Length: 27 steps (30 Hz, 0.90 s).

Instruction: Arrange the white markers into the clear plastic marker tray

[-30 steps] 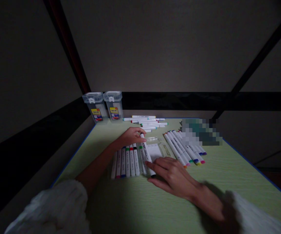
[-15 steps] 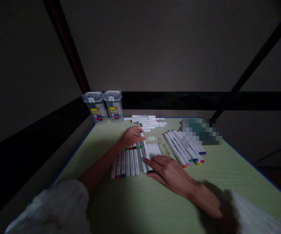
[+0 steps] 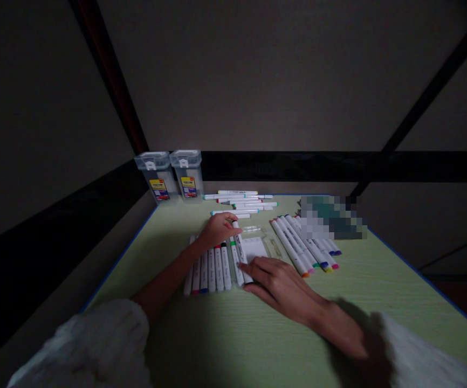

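Note:
A white marker (image 3: 240, 249) with a black near end lies lengthwise in the clear plastic case (image 3: 252, 229). My left hand (image 3: 218, 228) closes thumb and fingers about its far end. At the near end, my right hand (image 3: 281, 284) has its index finger on the barrel and its thumb by the black tip. Directly left of it in the case lies a white marker with a green band (image 3: 235, 263). Further left, a row of white markers (image 3: 212, 272) lies side by side, partly hidden by my left forearm. A white card (image 3: 255, 247) shows in the case.
Two clear lidded boxes (image 3: 159, 180) with yellow labels stand at the back left. Several thin markers (image 3: 247, 202) lie loosely at the back. To the right, thicker markers (image 3: 292, 245) with coloured ends lie beside a pixelated patch. The green table (image 3: 225, 345) has blue edges.
The held marker's near end has shifted slightly left and away from me, settling alongside the green-banded marker. Both hands moved with it only a little. The other markers stay in place.

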### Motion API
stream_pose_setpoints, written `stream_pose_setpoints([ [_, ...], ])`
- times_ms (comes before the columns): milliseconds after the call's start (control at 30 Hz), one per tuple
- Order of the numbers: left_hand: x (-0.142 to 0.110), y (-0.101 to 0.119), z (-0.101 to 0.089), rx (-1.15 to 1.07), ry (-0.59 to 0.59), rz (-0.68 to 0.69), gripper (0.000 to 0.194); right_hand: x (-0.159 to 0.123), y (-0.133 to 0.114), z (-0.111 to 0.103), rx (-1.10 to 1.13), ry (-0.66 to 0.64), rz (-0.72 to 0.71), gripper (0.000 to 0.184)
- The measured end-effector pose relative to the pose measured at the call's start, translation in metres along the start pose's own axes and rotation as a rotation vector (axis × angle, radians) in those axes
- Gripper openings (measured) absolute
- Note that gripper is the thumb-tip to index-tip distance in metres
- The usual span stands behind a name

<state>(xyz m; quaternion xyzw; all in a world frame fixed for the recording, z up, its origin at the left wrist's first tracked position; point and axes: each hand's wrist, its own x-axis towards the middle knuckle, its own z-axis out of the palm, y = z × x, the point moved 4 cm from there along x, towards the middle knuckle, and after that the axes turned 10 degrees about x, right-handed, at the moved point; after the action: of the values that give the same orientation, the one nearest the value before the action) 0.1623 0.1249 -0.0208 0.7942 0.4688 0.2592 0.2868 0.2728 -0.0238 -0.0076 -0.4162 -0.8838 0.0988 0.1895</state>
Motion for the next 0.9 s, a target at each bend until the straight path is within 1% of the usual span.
stream_pose_setpoints([
  [167,0.002,-0.003,0.001,0.028,0.031,0.046,0.035,-0.001,0.002,0.000,0.023,0.007,-0.003,0.037],
  [367,0.004,-0.007,0.001,-0.081,-0.012,0.040,0.026,-0.002,0.004,0.003,0.040,0.016,0.001,0.038],
  [567,0.006,-0.010,0.002,-0.141,0.017,0.016,0.028,-0.002,0.005,0.002,0.087,0.019,0.011,0.040],
  [733,0.006,-0.013,0.003,-0.096,0.051,-0.003,0.028,-0.001,0.006,0.002,0.134,0.001,0.027,0.039],
  [900,0.006,-0.010,0.002,-0.070,0.038,-0.011,0.028,0.000,0.008,0.002,0.238,0.012,0.054,0.037],
])
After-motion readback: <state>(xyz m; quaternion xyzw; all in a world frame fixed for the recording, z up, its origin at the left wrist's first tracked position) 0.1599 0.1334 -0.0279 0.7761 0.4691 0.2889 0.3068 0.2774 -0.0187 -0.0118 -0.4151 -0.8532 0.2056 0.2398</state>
